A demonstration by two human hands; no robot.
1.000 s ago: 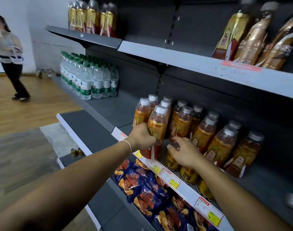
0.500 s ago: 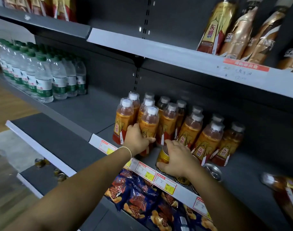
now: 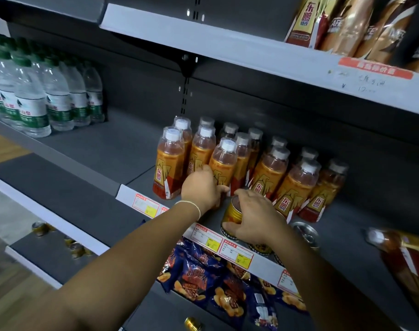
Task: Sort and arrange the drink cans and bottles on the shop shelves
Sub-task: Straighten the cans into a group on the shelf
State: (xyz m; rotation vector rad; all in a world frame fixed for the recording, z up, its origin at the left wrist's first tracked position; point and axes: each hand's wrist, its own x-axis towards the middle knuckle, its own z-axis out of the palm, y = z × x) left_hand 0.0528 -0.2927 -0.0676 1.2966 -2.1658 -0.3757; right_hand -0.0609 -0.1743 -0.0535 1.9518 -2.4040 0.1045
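Left hand: I see the left hand [image 3: 200,188] low on the front orange-label bottle [image 3: 224,163], its fingers [image 3: 221,188] wrapped round the bottle's lower body in a firm hold. A thin bracelet [image 3: 191,204] circles the wrist.
Right hand: the right hand [image 3: 253,220] grasps a gold can [image 3: 231,211] from the side and top, thumb low on the can's wall and the other fingers curled over its rim.
Gold can: upright at the front edge of the middle shelf [image 3: 346,235], just right of the held bottle and close in front of the bottle rows.
Held bottle: upright, white cap up, touching its neighbours in the front row.
Other drink bottles: I count several rows of the same orange-label bottles [image 3: 270,177], packed together behind and to both sides of the hands.
Second can: another can [image 3: 303,231] stands just right of the right hand, top facing me.
Far right: one bottle [image 3: 404,259] lies tilted at the frame edge, blurred.
Same shelf, left: green-capped water bottles [image 3: 34,108], well apart from the orange group.
Upper shelf: on the upper shelf [image 3: 227,48], gold-wrapped bottles [image 3: 306,22] beside brown coffee bottles [image 3: 346,27].
Shelf lip: red and yellow price tags [image 3: 146,206].
Below: blue snack bags [image 3: 199,278]; small loose cans [image 3: 39,229] on the lower shelf to the left.
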